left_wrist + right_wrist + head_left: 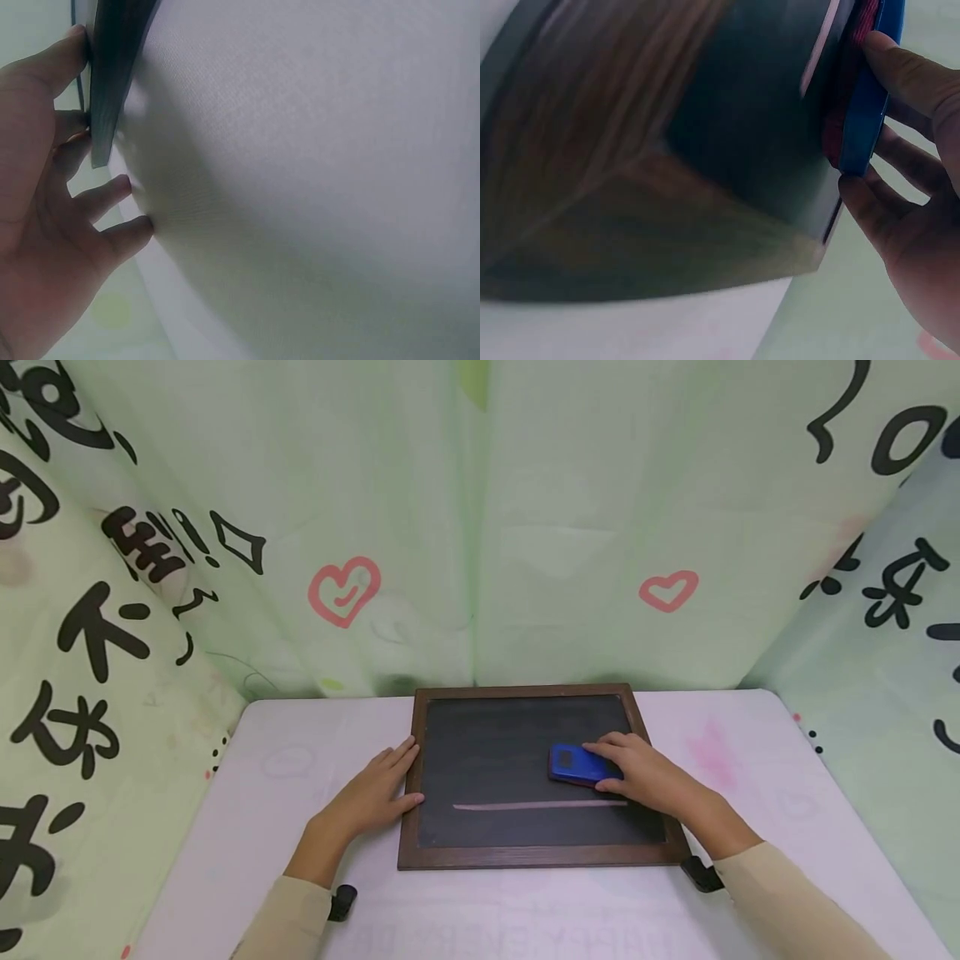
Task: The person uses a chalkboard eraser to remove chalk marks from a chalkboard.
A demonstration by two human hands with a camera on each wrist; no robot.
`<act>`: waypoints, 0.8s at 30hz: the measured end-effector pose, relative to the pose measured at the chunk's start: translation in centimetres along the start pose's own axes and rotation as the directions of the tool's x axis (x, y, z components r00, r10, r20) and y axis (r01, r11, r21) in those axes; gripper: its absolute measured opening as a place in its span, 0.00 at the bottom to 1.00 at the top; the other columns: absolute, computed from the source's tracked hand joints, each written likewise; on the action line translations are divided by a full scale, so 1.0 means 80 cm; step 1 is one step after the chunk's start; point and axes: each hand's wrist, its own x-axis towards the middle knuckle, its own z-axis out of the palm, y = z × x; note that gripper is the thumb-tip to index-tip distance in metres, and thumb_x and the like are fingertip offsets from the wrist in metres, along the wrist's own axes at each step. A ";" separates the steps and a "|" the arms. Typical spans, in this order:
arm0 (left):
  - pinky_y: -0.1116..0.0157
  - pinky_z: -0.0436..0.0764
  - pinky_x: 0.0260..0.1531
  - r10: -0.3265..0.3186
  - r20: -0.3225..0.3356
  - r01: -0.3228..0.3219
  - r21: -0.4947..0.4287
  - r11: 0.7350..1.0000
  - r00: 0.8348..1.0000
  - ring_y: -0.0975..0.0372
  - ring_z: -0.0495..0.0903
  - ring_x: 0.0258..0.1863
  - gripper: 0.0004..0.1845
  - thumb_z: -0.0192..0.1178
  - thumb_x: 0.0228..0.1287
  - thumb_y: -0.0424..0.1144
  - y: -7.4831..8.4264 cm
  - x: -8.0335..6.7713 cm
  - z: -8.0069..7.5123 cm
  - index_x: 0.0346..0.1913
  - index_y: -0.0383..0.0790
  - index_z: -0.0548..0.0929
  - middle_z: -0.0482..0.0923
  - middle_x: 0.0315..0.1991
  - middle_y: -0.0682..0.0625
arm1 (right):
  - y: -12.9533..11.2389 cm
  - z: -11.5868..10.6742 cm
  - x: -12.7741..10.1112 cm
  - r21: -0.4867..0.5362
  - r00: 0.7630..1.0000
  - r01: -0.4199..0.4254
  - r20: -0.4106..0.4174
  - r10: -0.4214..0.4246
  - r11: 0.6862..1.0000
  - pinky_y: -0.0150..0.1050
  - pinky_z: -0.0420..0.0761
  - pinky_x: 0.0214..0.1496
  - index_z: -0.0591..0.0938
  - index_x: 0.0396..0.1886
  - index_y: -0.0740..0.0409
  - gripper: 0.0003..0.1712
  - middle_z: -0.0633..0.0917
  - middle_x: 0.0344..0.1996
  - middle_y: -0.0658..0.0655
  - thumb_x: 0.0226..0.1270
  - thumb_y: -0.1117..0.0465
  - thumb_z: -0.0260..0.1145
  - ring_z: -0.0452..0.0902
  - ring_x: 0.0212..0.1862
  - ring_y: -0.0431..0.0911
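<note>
A small blackboard in a brown wooden frame lies on the table, with one pale pink chalk line across its lower part. My right hand holds a blue blackboard eraser between thumb and fingers, above the line's right half. The right wrist view shows the eraser's dark red felt side facing the board. At the frame's left side rests my left hand, its fingers extended and touching the wood. In the left wrist view, the thumb and some fingertips meet the frame's edge.
The board stands on a white table near its back edge. Pale green curtains with black characters and red hearts hang behind and on both sides. Small black devices sit at both wrists.
</note>
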 end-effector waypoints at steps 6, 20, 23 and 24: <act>0.41 0.62 0.76 -0.007 -0.001 0.007 -0.004 1.000 1.000 0.37 0.54 0.80 0.43 0.62 0.74 0.52 0.000 0.001 0.000 0.83 0.39 0.55 0.48 0.85 0.47 | -0.024 0.004 0.021 -0.010 0.999 0.042 0.018 -0.042 0.999 0.57 0.81 0.61 0.78 0.70 0.62 0.36 0.81 0.60 0.65 0.66 0.51 0.75 0.78 0.59 0.61; 0.41 0.61 0.77 0.002 -0.003 -0.002 -0.004 1.000 1.000 0.37 0.53 0.80 0.43 0.62 0.75 0.52 -0.001 0.002 0.002 0.83 0.38 0.55 0.47 0.85 0.47 | -0.092 0.015 0.080 -0.026 0.989 0.123 0.083 -0.120 0.992 0.49 0.83 0.59 0.76 0.72 0.59 0.38 0.81 0.61 0.60 0.69 0.47 0.73 0.77 0.58 0.54; 0.41 0.61 0.77 0.001 -0.003 -0.001 -0.007 1.000 1.000 0.37 0.53 0.80 0.43 0.62 0.75 0.52 -0.001 0.002 0.001 0.83 0.38 0.55 0.47 0.85 0.46 | -0.107 0.017 0.095 -0.039 0.986 0.130 0.106 -0.125 0.991 0.48 0.82 0.62 0.75 0.73 0.58 0.38 0.80 0.62 0.60 0.70 0.46 0.72 0.77 0.60 0.54; 0.40 0.61 0.77 0.001 -0.003 -0.001 -0.009 1.000 1.000 0.37 0.53 0.80 0.43 0.62 0.75 0.52 0.000 0.002 0.000 0.83 0.38 0.55 0.47 0.85 0.46 | -0.111 0.018 0.100 -0.041 0.985 0.134 0.112 -0.129 0.990 0.48 0.82 0.62 0.75 0.73 0.58 0.38 0.80 0.62 0.61 0.70 0.46 0.72 0.77 0.60 0.54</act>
